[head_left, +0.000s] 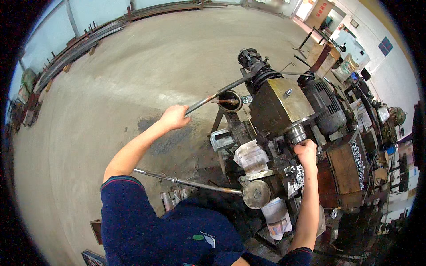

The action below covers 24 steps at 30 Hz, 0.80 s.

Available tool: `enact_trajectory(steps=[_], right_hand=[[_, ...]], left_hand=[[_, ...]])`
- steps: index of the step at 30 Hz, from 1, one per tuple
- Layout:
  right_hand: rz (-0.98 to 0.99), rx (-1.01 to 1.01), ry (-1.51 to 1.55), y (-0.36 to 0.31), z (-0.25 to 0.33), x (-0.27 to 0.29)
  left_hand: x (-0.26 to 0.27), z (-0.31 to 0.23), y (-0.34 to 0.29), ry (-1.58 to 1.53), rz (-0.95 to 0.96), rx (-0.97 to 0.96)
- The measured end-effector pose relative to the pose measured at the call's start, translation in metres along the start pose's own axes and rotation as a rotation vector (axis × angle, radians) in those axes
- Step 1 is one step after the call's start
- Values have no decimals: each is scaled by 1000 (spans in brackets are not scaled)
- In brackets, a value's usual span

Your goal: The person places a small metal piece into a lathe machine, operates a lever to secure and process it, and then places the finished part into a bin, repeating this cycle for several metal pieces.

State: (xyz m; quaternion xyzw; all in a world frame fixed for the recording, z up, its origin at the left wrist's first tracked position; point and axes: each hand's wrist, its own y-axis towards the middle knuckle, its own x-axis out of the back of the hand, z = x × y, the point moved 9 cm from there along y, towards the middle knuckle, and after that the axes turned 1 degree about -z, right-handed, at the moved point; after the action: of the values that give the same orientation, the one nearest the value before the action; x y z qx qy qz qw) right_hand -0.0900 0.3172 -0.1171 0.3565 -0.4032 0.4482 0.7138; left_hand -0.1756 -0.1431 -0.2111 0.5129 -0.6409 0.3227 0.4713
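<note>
My left hand (175, 117) is wrapped round the lower end of a long metal lever (217, 94), which slants up to the pulley end of an oily machine. The machine's boxy headstock (279, 104) carries a shiny round spindle nose (296, 134) at its near end. Right at that nose is my right hand (306, 153), its fingers curled in; what they pinch, if anything, is hidden. A second long lever (191, 182) reaches left from a round metal hub (256, 195), with neither hand on it.
An electric motor (327, 106) sits right of the headstock. Small metal parts (358, 164) line a brown bench tray. Paper sheets (252, 157) and a grey box (222, 140) lie on the machine's left. Long metal bars (88, 42) are stacked along the far left wall.
</note>
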Motion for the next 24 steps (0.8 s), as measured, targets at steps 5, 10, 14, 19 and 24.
enact_trajectory(steps=[5, 10, 14, 19, 24], right_hand=[[-83, 62, -6, 8, -11, 11], [-139, 183, -43, 13, -5, 6], [-143, 142, -23, 11, -1, 11], [-152, 205, 41, -20, 9, 46], [-331, 336, 194, -88, -13, 101]], left_hand=[[2, 2, 20, 131, 10, -1], [51, 75, 88, 508, -86, -14], [53, 94, 123, 602, -77, 38], [39, 65, 120, 193, -91, 168], [-50, 3, 86, -638, -412, -13]])
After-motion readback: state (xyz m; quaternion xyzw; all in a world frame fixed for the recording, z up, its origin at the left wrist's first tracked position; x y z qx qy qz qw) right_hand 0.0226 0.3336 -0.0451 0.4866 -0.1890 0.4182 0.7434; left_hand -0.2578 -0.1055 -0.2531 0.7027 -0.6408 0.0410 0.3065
